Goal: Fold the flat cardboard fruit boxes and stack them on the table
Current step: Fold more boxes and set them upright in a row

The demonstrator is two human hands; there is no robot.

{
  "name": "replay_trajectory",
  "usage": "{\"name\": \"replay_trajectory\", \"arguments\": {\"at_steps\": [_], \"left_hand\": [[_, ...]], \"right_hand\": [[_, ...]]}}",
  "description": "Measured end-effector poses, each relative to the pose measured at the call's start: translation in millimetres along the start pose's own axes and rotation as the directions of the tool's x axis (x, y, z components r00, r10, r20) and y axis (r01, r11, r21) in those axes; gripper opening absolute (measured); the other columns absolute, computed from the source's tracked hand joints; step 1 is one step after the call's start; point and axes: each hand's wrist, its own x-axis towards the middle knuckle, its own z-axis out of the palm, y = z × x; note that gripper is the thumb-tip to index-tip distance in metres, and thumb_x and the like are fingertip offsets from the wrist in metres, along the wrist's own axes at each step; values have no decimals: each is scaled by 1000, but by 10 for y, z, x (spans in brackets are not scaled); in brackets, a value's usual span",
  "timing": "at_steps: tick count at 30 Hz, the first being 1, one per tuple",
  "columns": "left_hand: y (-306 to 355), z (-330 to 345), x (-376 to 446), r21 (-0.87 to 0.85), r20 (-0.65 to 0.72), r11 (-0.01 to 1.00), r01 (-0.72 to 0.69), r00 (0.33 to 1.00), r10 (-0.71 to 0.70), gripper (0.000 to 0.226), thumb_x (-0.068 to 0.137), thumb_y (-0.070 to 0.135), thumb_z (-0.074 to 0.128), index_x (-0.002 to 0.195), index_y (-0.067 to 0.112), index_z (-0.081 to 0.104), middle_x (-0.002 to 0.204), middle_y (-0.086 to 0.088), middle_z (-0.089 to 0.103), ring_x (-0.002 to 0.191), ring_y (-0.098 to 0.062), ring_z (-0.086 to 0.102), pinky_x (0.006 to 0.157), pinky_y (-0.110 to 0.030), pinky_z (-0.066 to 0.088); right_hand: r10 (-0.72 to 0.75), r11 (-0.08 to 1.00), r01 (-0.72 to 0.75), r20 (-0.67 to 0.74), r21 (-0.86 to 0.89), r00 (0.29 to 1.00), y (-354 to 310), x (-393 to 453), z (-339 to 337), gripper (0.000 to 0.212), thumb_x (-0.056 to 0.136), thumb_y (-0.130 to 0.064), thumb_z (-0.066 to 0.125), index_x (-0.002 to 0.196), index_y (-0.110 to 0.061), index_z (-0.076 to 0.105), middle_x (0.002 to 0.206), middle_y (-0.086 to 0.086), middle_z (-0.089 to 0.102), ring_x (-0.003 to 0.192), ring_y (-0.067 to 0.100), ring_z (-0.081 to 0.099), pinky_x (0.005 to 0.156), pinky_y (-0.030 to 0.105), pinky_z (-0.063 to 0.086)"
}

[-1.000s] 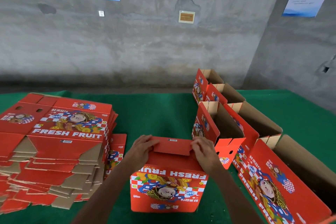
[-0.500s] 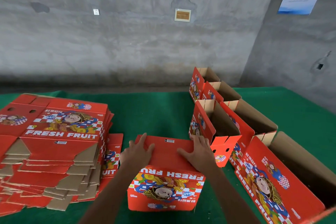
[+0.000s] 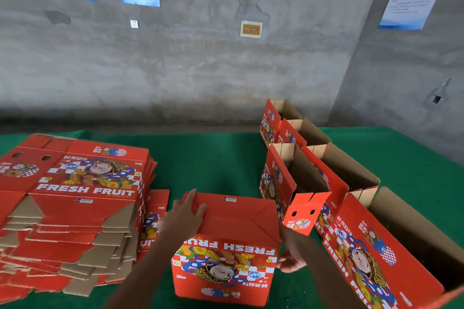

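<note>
One head view only, looking forward and down from above the near edge of the green table (image 3: 221, 158). Close over the upside-down box (image 3: 226, 246) at bottom centre; flat stack left of it, open boxes right of it, concrete wall (image 3: 200, 63) behind it. Wide-angle bend at the edges.

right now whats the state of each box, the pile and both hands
box in hand: folded up, upside down, bottom flaps closed
flat stack: unfolded, piled on the table's left
finished boxes: upright in a row, tops open
left hand: flat on the closed bottom
right hand: fingers against the box's right side
</note>
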Motion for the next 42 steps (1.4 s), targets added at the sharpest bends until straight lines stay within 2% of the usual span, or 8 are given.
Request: {"name": "replay_trajectory", "arguments": {"at_steps": [9, 13, 17, 23, 27, 29, 33, 42], "left_hand": [[-62, -16, -112, -56, 7, 995, -84, 996, 85, 70, 97, 76, 27, 157, 51, 1, 159, -11, 34, 133, -37, 53, 106, -55, 46], [-148, -123, -237, -131, -73, 980, -147, 988, 139, 69, 96, 74, 32, 156, 55, 5, 151, -11, 37, 128, -35, 56, 104, -53, 48], [-121, -304, -305, -269, -291, 942, -199, 950, 117, 66, 96, 71, 36, 157, 55, 14, 160, -11, 23, 142, -37, 40, 109, -58, 43], [9, -320, -302, -479, -424, 851, -216, 906, -8, 69, 93, 74, 23, 151, 43, 43, 169, -12, 10, 154, -38, 7, 121, -64, 19], [170, 28, -354, -587, -284, 767, -259, 953, 104, 65, 101, 68, 29, 153, 32, 44, 163, -11, 32, 151, -29, 27, 118, -60, 33], [112, 198, -297, -429, -259, 878, -214, 960, 108, 58, 102, 61, 42, 155, 37, 38, 166, -11, 28, 154, -30, 22, 122, -60, 25], [-337, 65, -89, -25, -282, 1000, 12, 959, -18, 69, 99, 58, 48, 160, 45, 18, 171, -6, 7, 158, -31, 5, 123, -64, 2], [-1515, -275, 116, 260, -167, 909, 326, 942, -290, 90, 94, 77, 37, 163, 34, -1, 166, -24, -22, 152, -51, -15, 118, -71, -2]], "right_hand": [[78, 995, -89, 186, 49, 979, 162, 165, -71, 95, 91, -88, 27, 128, -5, 53, 88, 8, 64, 57, 8, 53, 51, 18, 50], [-81, 971, 4, 317, 238, 945, 145, 225, -129, 95, 76, -97, 38, 133, -22, 51, 95, 12, 65, 76, 17, 63, 62, 24, 54], [-337, 916, 274, 192, 294, 922, -133, -6, -89, 86, 78, -91, 48, 134, -26, 51, 127, 25, 63, 101, 32, 73, 79, 40, 61], [-766, 640, 758, 29, 130, 642, -407, -594, 215, 53, 85, -77, 60, 128, -47, 60, 110, 7, 74, 96, 30, 76, 89, 42, 62], [-906, 353, 754, -2, -553, 423, -169, -498, 583, 42, 98, -64, 53, 136, -47, 54, 135, 1, 42, 104, 4, 57, 104, 25, 44], [-914, 270, 617, 5, -739, 405, 114, -311, 723, 43, 101, -62, 48, 140, -45, 53, 145, 7, 29, 124, 17, 52, 108, 26, 41], [-847, 311, 425, -45, -850, 530, 789, -4, 703, 50, 102, -66, 35, 149, -48, 42, 161, 12, 10, 143, 23, 41, 117, 31, 41], [-886, 344, 382, -161, -858, 436, 1378, 237, 537, 52, 60, -33, 100, 108, -29, 80, 119, 27, 61, 93, 39, 74, 70, 40, 65]]}}
